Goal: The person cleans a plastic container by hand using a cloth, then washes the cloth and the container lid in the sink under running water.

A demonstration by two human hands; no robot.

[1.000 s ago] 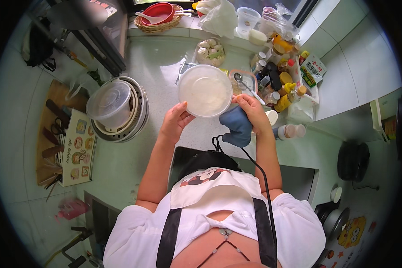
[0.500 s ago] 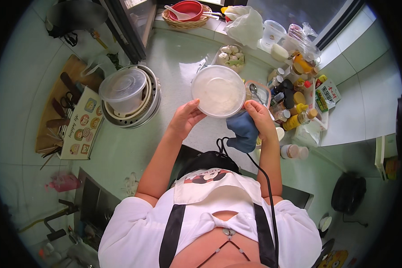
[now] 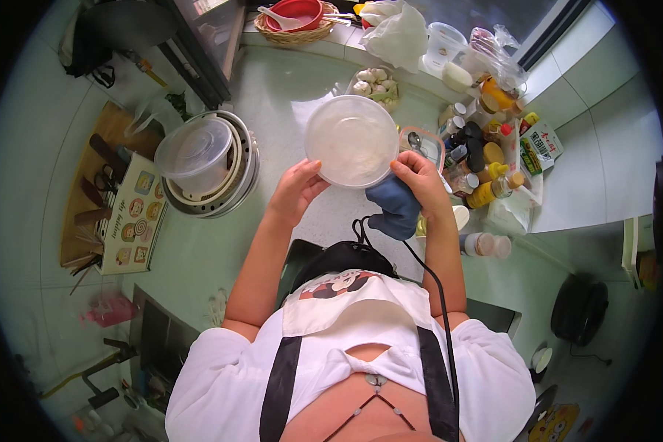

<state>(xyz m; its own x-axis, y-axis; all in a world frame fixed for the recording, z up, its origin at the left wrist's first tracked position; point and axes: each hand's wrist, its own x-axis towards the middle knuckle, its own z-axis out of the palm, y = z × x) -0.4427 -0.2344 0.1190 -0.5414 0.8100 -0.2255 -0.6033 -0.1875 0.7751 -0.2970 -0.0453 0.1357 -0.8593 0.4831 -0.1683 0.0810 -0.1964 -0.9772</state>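
Observation:
A round translucent plastic tub (image 3: 352, 140), with something whitish showing in it, is held up above the counter between my two hands. My left hand (image 3: 299, 190) grips its lower left edge, thumb on the rim. My right hand (image 3: 423, 184) pinches the lower right edge of the rim. A dull blue rounded thing (image 3: 395, 208) lies below the tub, partly behind my right hand; its kind is unclear. Black cable runs from beside it. Past the tub stands a clear box of garlic bulbs (image 3: 376, 83). A clear container (image 3: 424, 144) with a spoon is at its right.
Stacked steamer pots (image 3: 250, 166) with a lidded plastic tub (image 3: 195, 151) stand left. A knife and scissors holder (image 3: 132, 214) is beyond them. Several seasoning bottles (image 3: 486, 158) crowd the right. A red bowl in a wicker basket (image 3: 295, 33) sits on the far ledge.
My hands and the tub have shifted slightly left and look a little nearer the camera. My view has also moved a little. Both hands keep their grip on the rim.

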